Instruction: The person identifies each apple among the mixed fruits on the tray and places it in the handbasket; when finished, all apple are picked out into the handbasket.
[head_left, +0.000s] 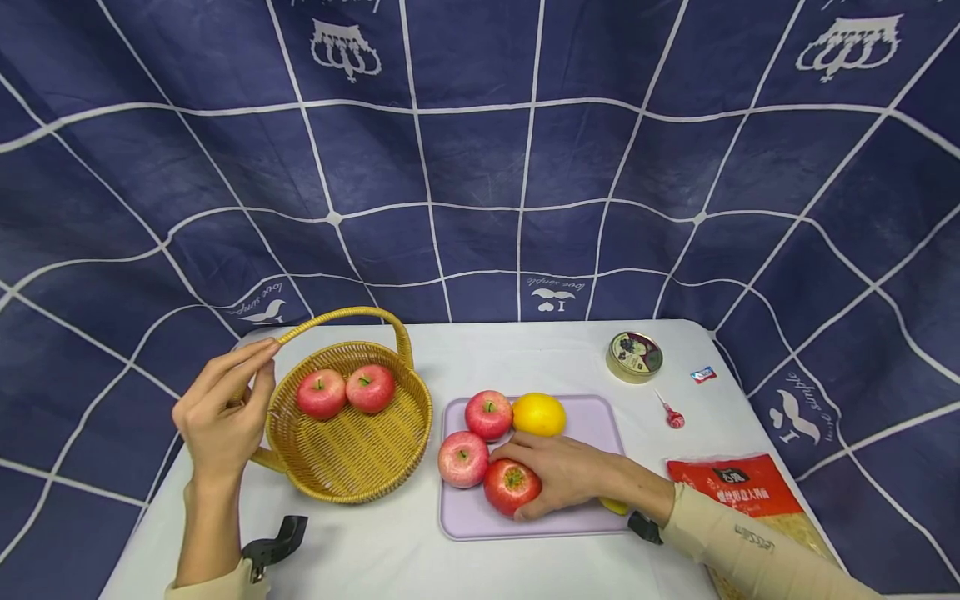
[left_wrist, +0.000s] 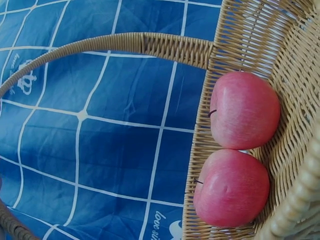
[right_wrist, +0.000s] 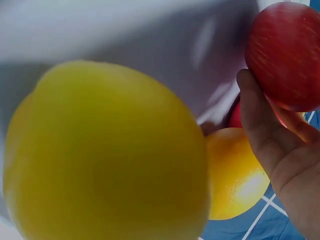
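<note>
My left hand (head_left: 225,408) pinches the arched handle of a yellow wicker basket (head_left: 352,462) on the table's left side. Inside it two red apples (head_left: 322,393) (left_wrist: 245,110) sit side by side at the back. Over a pale purple tray (head_left: 540,527), my right hand (head_left: 562,475) grips a red apple (head_left: 510,490), its thumb and fingers at the sides. Two more apples (head_left: 462,458) lie touching to the left and behind, beside a round orange-yellow fruit (head_left: 539,415). Another yellow fruit (right_wrist: 105,155) fills much of the right wrist view; my forearm mostly covers it from the head camera.
A round tin (head_left: 634,357) stands at the back right, near a small wrapped sweet (head_left: 703,375) and a red lollipop (head_left: 674,417). Nearer, a red-topped pasta bag (head_left: 742,492) lies partly under my right sleeve. A blue checked cloth (head_left: 480,167) hangs behind the white table (head_left: 360,550).
</note>
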